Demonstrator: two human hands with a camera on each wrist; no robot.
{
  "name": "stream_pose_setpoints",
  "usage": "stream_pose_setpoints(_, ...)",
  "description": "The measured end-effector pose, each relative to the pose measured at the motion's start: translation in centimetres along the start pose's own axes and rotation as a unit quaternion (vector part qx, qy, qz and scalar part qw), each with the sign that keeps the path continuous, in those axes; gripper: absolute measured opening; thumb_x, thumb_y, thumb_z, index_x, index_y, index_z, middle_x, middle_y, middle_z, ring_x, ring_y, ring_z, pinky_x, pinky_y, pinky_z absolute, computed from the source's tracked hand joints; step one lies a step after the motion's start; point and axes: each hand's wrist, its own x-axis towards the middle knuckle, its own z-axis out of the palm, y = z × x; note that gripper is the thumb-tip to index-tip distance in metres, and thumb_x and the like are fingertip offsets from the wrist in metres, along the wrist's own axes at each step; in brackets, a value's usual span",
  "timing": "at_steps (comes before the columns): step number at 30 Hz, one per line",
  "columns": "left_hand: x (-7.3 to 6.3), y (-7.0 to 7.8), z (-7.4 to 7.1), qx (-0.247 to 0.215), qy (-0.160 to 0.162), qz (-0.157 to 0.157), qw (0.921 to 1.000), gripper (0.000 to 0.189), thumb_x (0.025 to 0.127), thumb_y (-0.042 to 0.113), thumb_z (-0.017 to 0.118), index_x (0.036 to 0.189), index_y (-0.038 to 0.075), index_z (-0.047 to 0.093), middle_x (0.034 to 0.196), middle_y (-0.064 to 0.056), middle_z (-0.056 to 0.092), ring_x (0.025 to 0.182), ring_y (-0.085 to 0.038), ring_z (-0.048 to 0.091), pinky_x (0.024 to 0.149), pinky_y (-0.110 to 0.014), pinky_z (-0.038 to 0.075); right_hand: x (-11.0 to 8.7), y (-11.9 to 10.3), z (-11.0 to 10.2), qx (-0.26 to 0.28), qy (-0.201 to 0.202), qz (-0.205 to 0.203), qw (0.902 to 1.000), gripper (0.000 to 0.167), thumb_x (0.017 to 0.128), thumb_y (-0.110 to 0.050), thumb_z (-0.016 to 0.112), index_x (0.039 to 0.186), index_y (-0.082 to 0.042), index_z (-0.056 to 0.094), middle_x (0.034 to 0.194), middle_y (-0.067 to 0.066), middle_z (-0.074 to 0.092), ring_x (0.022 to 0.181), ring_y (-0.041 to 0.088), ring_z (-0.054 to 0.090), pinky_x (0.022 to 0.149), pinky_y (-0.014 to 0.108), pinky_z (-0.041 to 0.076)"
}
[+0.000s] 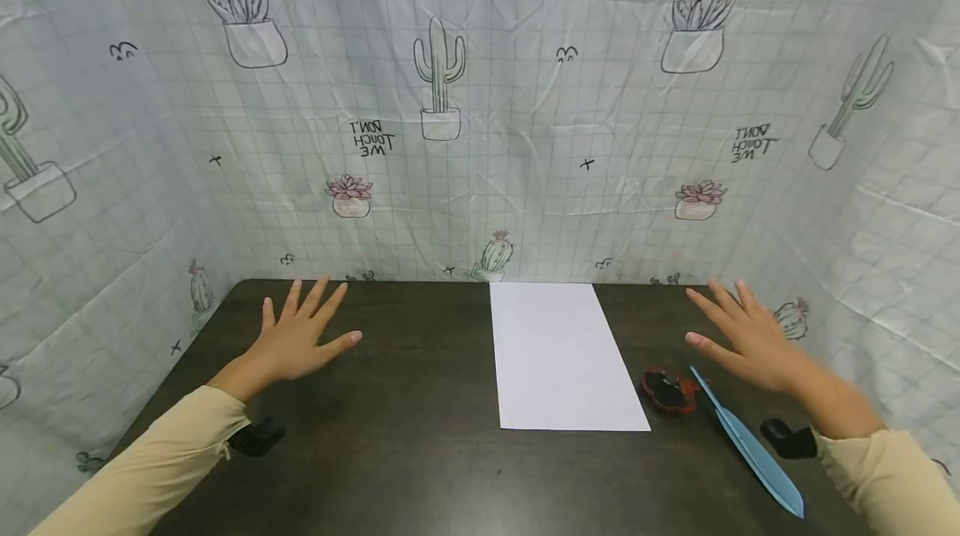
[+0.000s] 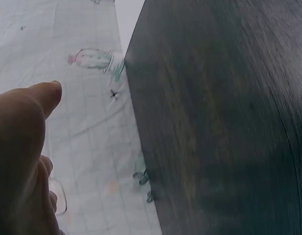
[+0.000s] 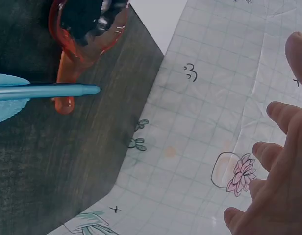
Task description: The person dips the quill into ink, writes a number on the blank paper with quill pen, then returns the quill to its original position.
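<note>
My left hand (image 1: 297,338) is held out over the left part of the dark table (image 1: 390,436), fingers spread and holding nothing. On the other side my right hand (image 1: 753,344) is also spread and holds nothing. Nearest to it lies a blue feather-shaped pen (image 1: 757,454), its slim tip pointing toward the back. Just left of the pen is a small, see-through red dish (image 3: 124,29) with a short handle (image 3: 67,78) and something black and glossy inside. The pen's tip crosses over that handle in the right wrist view. A white sheet of paper (image 1: 562,361) lies right of the table's middle.
A pale grid-patterned cloth (image 1: 517,186) with cactus drawings hangs behind the table and along both sides. Black wrist devices (image 1: 257,436) show below each sleeve. The paper reaches the table's back edge.
</note>
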Motion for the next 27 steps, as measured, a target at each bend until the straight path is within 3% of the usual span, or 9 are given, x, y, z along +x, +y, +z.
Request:
stream_pose_setpoints(10, 2.6, 3.6, 3.1, -0.006, -0.017, 0.055, 0.9984, 0.084, 0.092, 0.064, 0.044, 0.156, 0.020, 0.012, 0.161, -0.011, -0.001, 0.144, -0.045, -0.010, 0.102, -0.072, -0.013, -1.5, 0.8, 1.2, 0.020, 0.001, 0.007, 0.9998, 0.071, 0.099, -0.035, 0.051, 0.156, -0.017, 0.013, 0.157, 0.027, 0.002, 0.140, 0.049, -0.018, 0.102, 0.074, -0.006)
stream_pose_setpoints(17, 4.8, 6.8, 5.2, -0.008, -0.043, 0.085, 0.9954, 0.081, 0.093, 0.064, 0.043, 0.156, 0.024, 0.010, 0.162, -0.005, -0.004, 0.145, -0.040, -0.011, 0.105, -0.071, -0.009, -2.9, 2.1, 2.5, 0.007, -0.007, 0.021, 0.9997, 0.071, 0.099, -0.036, 0.052, 0.156, -0.016, 0.014, 0.156, 0.030, 0.006, 0.138, 0.056, -0.012, 0.095, 0.080, 0.005)
stream_pose_setpoints(27, 6.8, 11.2, 8.9, 0.008, -0.082, 0.142, 0.9863, 0.083, 0.091, 0.070, 0.038, 0.156, 0.027, 0.009, 0.162, -0.002, -0.004, 0.145, -0.040, -0.008, 0.107, -0.071, -0.003, -5.8, 3.5, 5.1, 0.037, -0.013, 0.065, 0.9971, 0.072, 0.099, -0.036, 0.051, 0.156, -0.018, 0.012, 0.154, 0.032, 0.008, 0.136, 0.060, -0.010, 0.090, 0.082, 0.007)
